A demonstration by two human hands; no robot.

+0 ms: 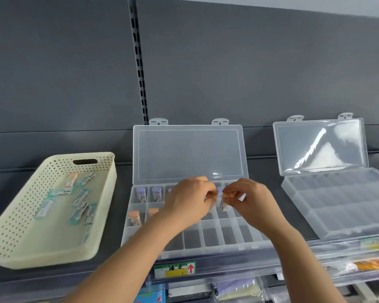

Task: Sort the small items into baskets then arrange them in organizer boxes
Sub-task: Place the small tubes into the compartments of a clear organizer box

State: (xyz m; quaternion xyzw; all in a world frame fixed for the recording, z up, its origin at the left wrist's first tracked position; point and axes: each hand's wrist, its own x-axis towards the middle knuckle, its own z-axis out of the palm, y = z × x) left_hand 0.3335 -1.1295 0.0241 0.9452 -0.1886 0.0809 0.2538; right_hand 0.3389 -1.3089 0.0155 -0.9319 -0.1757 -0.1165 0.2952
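An open clear organizer box sits on the grey shelf in front of me. Its back row holds purple-capped vials, its middle row orange-capped vials. Both hands hover over the box's middle. My left hand has its fingers curled around something small that is mostly hidden. My right hand pinches a small orange-capped vial, and a purple-capped vial shows between the two hands. A cream perforated basket at the left holds several small teal-and-white packs.
A second open clear organizer box stands at the right with bare compartments. Both lids lean against the grey back panel. A price label strip runs along the shelf's front edge, with packaged goods hanging below.
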